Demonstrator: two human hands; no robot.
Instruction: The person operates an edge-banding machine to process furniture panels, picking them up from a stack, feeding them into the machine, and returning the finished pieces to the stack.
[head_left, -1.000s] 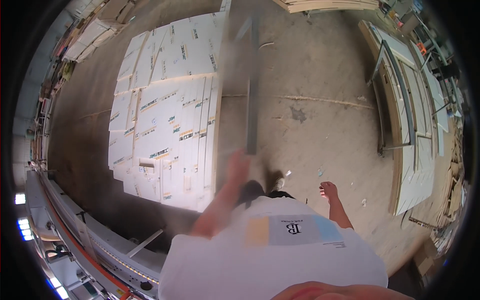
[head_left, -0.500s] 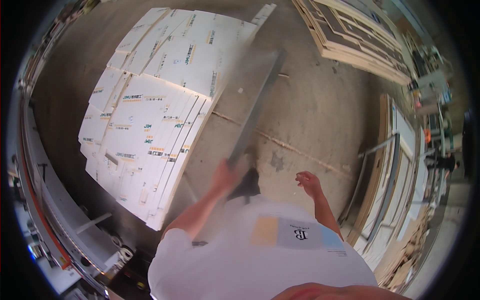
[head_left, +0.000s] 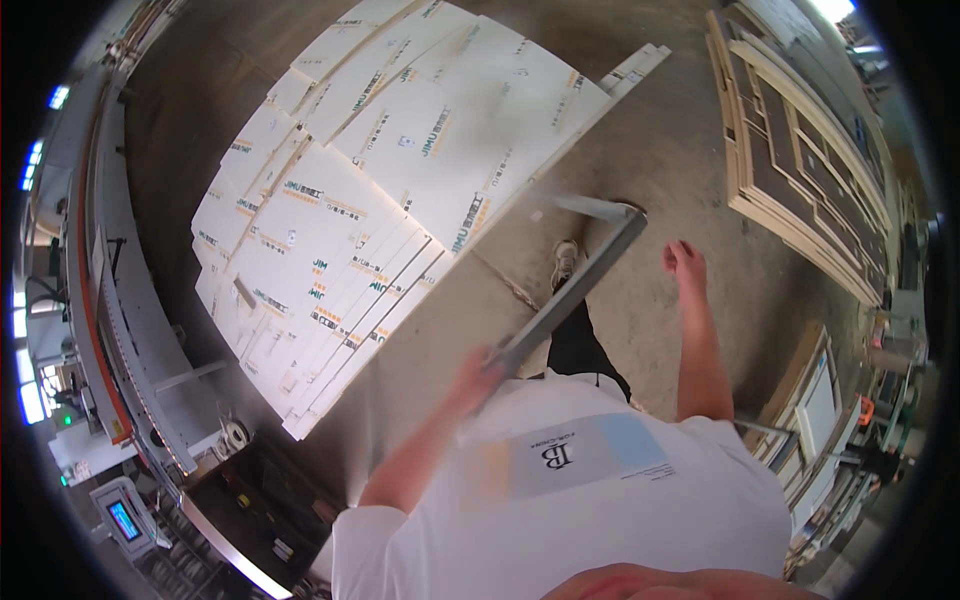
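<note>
My left hand (head_left: 478, 378), slightly blurred, is closed around the near end of a long grey frame (head_left: 570, 300). The frame slants up and away to the right, and at its far end a thinner bar turns off to the left. I cannot tell how much more of it there is. Out to the right, my right hand (head_left: 685, 258) hangs over the floor with its fingers curled in and nothing visible in them. One of my shoes (head_left: 566, 258) shows beside the frame, on the concrete floor.
To the left lies a big stack of white printed panels (head_left: 390, 170), a narrow strip jutting from its far right. Brown boards (head_left: 800, 170) are stacked at the far right, more panels (head_left: 810, 420) at the near right. A long grey machine (head_left: 125, 290) lines the left side.
The frame has swung to the right, and its bent far end now shows. My right hand has reached farther forward. The panel stack appears shifted right as my view turned.
</note>
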